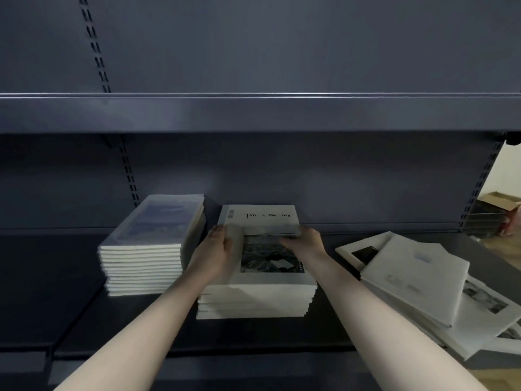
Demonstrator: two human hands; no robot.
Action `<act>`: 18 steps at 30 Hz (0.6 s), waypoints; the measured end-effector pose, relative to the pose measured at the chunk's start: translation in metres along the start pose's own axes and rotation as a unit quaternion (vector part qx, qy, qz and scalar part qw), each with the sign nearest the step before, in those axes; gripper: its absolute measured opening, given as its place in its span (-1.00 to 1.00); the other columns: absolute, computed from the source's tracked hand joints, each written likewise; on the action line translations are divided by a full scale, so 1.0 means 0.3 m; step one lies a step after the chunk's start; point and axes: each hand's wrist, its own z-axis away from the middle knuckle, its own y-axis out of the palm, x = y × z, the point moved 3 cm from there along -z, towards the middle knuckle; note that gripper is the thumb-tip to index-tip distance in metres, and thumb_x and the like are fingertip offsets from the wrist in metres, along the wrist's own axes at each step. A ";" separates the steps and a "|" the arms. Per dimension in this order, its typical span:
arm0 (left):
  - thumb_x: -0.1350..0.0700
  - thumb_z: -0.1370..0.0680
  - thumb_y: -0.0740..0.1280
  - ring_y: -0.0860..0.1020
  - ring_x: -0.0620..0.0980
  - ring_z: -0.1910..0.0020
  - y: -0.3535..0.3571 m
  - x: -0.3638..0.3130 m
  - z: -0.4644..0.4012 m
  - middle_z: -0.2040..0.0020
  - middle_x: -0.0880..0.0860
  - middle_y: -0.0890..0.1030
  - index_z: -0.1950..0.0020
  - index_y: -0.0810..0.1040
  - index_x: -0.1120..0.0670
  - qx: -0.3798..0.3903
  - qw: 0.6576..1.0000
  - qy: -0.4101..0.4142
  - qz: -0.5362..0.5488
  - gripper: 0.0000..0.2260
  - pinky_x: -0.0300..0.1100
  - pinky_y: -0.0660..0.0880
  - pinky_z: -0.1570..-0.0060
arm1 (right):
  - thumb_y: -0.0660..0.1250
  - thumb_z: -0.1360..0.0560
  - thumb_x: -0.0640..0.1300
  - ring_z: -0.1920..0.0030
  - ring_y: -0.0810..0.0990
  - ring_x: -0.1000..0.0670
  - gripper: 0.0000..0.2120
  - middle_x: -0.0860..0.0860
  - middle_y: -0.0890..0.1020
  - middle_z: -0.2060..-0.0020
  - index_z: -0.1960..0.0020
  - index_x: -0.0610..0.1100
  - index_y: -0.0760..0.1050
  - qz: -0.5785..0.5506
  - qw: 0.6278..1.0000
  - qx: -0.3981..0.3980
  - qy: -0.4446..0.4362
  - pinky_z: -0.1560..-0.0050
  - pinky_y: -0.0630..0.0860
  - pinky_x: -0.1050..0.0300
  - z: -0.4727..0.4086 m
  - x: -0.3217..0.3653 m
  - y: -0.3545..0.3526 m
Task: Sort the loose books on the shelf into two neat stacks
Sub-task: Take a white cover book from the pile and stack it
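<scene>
Top book held between left hand and right hand atop middle stack.

The shelf and its back panel are dark slate grey. The left stack shows cream page edges under a top cover of hazy blue and white. The middle stack is off-white; its top book is white with black lettering and a black-and-white photograph. The loose books at right are white with dark grey photo patches. A brown cardboard box sits beyond.
</scene>
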 end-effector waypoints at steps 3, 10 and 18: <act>0.15 -0.66 0.08 0.29 0.07 -0.44 0.003 -0.003 -0.027 -0.46 0.17 0.32 -0.46 0.27 0.23 -0.010 1.000 -0.002 0.001 -0.62 -0.19 0.21 -0.32 | 0.38 -0.34 -0.07 -0.12 0.54 -0.18 -0.54 -0.19 0.55 -0.10 -0.22 -0.16 0.50 -0.008 1.000 0.012 -0.001 -0.01 0.51 0.07 -0.022 0.014 0.001; 0.15 -0.64 0.14 0.43 0.14 -0.30 0.002 0.002 -0.036 -0.33 0.21 0.46 -0.35 0.39 0.25 -0.033 0.999 -0.008 -0.007 -0.68 -0.13 0.34 -0.15 | 0.38 -0.38 -0.07 -0.11 0.54 -0.11 -0.53 -0.13 0.54 -0.15 -0.27 -0.12 0.46 -0.019 0.999 0.031 -0.016 -0.14 0.53 -0.03 -0.023 0.016 -0.003; 0.01 -0.58 0.25 0.50 0.18 -0.23 -0.021 -0.087 0.028 -0.28 0.18 0.52 -0.44 0.28 0.13 -0.107 0.991 -0.029 -0.080 -0.54 0.01 0.49 -0.09 | 0.16 -0.58 0.12 -0.26 0.47 -0.10 -0.52 -0.11 0.46 -0.29 -0.40 -0.13 0.35 0.059 0.996 -0.013 -0.071 -0.19 0.47 0.00 0.051 -0.054 -0.146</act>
